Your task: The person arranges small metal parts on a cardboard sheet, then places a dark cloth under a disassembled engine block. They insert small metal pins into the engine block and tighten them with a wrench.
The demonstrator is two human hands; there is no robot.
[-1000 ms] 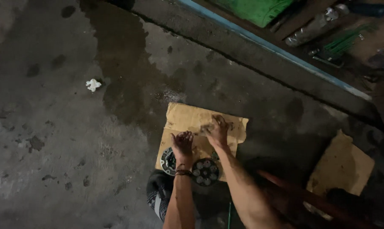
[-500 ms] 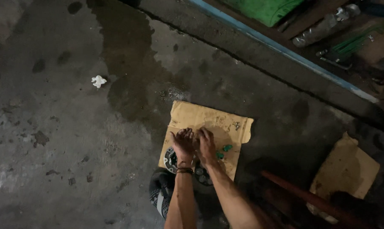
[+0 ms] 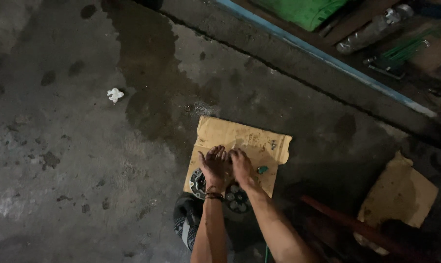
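Cardboard sheet (image 3: 249,141) lies flat on the stained concrete floor (image 3: 59,160), with two round metal parts (image 3: 197,182) at its near edge. Left hand (image 3: 213,164) and right hand (image 3: 241,165) hover side by side just above them, fingers loosely curled; can't tell if they're holding anything.

I count two cardboard sheets (image 3: 240,139) (image 3: 401,195), two round metal discs (image 3: 198,182) (image 3: 237,202), one white scrap (image 3: 115,94), one plastic bottle (image 3: 371,31).
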